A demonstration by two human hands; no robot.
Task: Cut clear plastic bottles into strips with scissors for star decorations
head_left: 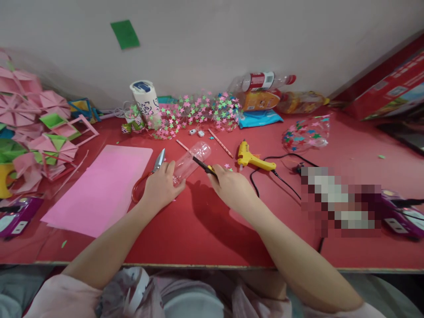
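A clear plastic bottle (200, 152) lies slantwise on the red table. Against its near end, my left hand (161, 185) is closed, pressing it down. In my right hand (232, 185) is a box cutter (199, 164), its dark blade reaching across the side of the bottle. Whether the blade has pierced the plastic I cannot tell. Just left of my left hand lies a pair of scissors (159, 160) with orange-red handles, partly covered by that hand. A yellow glue gun (253, 160) rests to the right of the bottle, its black cord trailing rightward.
Pink paper sheets (99, 190) lie at left, beside folded paper shapes (49, 110). Along the wall stand a white cup (145, 101), star-covered clear pieces (195, 110) and bottles (263, 81). A striped straw (221, 143) lies behind the bottle. Purple power strips (402, 221) sit at right.
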